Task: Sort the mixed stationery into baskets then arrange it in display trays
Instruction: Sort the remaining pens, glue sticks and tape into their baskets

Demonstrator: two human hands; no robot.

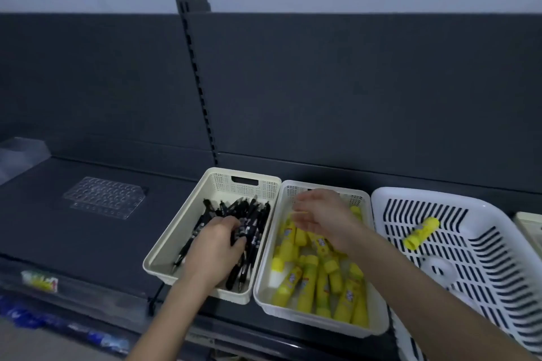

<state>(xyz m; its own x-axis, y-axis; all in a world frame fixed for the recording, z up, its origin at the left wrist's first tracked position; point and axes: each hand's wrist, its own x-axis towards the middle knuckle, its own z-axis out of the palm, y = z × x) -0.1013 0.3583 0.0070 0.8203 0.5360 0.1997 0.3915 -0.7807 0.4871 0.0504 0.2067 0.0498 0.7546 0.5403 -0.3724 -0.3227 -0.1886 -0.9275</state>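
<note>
In the lower middle of the frame I see my left hand (215,246) down inside the cream basket (176,231), its fingers (236,233) curled round a bunch of the black pens (253,214). Just right of it, my right hand (322,220) hangs over the white basket (264,275) of yellow glue sticks (308,281). It is blurred, with its fingers loosely spread above them and gripping nothing. One glue stick (421,233) lies alone in the slotted basket (484,261) at far right. The clear display tray (105,196) sits on the shelf (44,214) at left.
</note>
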